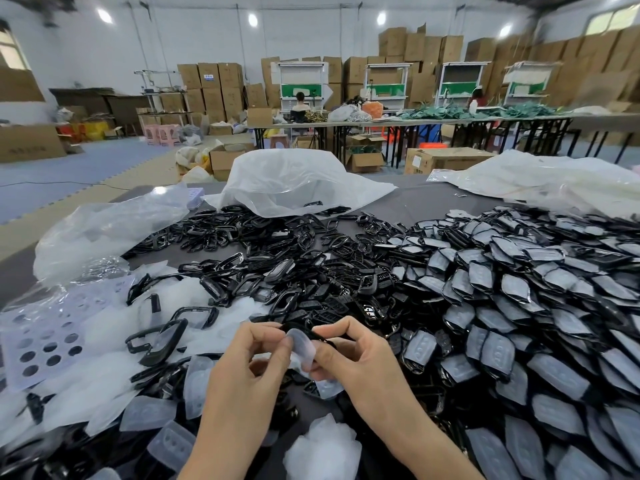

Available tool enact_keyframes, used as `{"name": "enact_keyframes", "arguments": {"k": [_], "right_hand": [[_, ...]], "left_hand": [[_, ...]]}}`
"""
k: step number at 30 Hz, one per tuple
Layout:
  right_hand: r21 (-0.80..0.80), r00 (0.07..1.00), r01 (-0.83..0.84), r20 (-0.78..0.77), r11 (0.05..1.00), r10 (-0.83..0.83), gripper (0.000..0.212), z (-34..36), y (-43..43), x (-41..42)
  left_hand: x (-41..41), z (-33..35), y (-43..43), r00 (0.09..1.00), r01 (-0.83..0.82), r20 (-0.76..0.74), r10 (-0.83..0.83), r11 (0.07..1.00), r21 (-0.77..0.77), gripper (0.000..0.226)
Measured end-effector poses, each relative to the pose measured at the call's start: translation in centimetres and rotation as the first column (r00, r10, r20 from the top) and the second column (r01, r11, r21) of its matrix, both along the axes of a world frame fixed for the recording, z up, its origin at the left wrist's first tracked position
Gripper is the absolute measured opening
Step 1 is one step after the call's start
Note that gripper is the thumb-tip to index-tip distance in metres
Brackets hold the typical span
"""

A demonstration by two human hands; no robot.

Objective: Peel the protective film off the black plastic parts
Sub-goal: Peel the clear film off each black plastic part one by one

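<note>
Black part (333, 339) mostly behind film (302, 345)

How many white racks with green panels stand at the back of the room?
4, in a row before the stacked cartons: leftmost rack, second rack, third rack, rightmost rack. Others may be hidden.

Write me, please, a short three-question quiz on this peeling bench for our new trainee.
1. True or false: the left hand hangs idle while the right hand alone holds the black part and its film.
2. The film-covered parts are heaped mostly: A) on the person's right; B) inside a cardboard box; C) on the floor.
3. Fill in: loose peeled films lie mostly on the person's ____ side.
Key: 1 false, both hands grip the piece; 2 A; 3 left.
</note>
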State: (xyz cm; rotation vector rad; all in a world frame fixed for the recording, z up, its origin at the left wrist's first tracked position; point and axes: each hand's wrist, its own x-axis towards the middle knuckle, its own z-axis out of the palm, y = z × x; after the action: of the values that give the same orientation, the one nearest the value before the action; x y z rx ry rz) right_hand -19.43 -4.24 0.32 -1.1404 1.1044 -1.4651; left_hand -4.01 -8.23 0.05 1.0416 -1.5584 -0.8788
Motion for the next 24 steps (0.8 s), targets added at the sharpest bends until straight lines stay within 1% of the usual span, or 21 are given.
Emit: {"name": "enact_keyframes", "arguments": {"k": [2, 4, 6, 10, 13, 15, 17, 18, 21, 24], "right_hand": [[-0.010, 1.000, -0.007, 0.023, 1.000, 0.007, 0.011, 0.03, 0.03, 0.12], [-0.013, 0.998, -0.025, 0.058, 1.000, 0.025, 0.022, 0.11, -0.01, 0.24], [-0.008, 0.998, -0.031, 0.059, 0.999, 0.031, 0.026, 0.13, -0.06, 0.32], [-0.001, 0.999, 0.036, -0.022, 0.999, -0.036, 0.012, -0.39, -0.24, 0.35], [-0.002, 0.997, 0.067, -0.024, 0.998, -0.067, 0.011, -0.50, -0.28, 0.20], [-0.006, 0.997, 0.066, -0.025, 0.998, -0.066, 0.010, -0.46, -0.23, 0.08], [-0.005, 0.998, 0.059, -0.026, 0.998, -0.059, 0.010, -0.40, -0.18, -0.01], [-0.005, 0.998, 0.060, -0.028, 0.998, -0.060, 0.010, -0.38, -0.19, -0.06], [-0.005, 0.997, 0.066, -0.033, 0.998, -0.067, 0.010, -0.25, -0.21, -0.13], [-0.009, 0.999, 0.035, -0.039, 0.999, -0.035, 0.008, -0.22, -0.12, 0.04]], "left_hand": [[0.07, 0.03, -0.03, 0.999, -0.006, -0.031, 0.007, 1.000, 0.017, 0.032], [0.17, 0.08, -0.05, 0.999, -0.005, -0.042, 0.006, 1.000, 0.016, 0.030], [0.19, -0.05, -0.15, 0.999, 0.002, -0.051, -0.002, 1.000, 0.014, 0.029], [0.06, -0.35, -0.39, 0.993, 0.046, -0.111, -0.038, 0.996, 0.071, 0.030], [0.15, -0.20, -0.33, 0.985, 0.137, -0.118, -0.125, 0.985, 0.102, 0.030], [0.21, -0.06, -0.16, 0.974, 0.195, -0.137, -0.179, 0.974, 0.113, 0.021], [0.22, 0.08, 0.02, 0.963, 0.234, -0.163, -0.213, 0.964, 0.123, 0.018], [0.18, 0.11, 0.05, 0.961, 0.244, -0.163, -0.223, 0.962, 0.122, 0.020], [0.16, 0.26, 0.00, 0.970, 0.227, -0.115, -0.214, 0.967, 0.118, 0.035], [0.12, 0.19, -0.20, 0.982, 0.183, -0.062, -0.177, 0.975, 0.122, 0.035]]}}
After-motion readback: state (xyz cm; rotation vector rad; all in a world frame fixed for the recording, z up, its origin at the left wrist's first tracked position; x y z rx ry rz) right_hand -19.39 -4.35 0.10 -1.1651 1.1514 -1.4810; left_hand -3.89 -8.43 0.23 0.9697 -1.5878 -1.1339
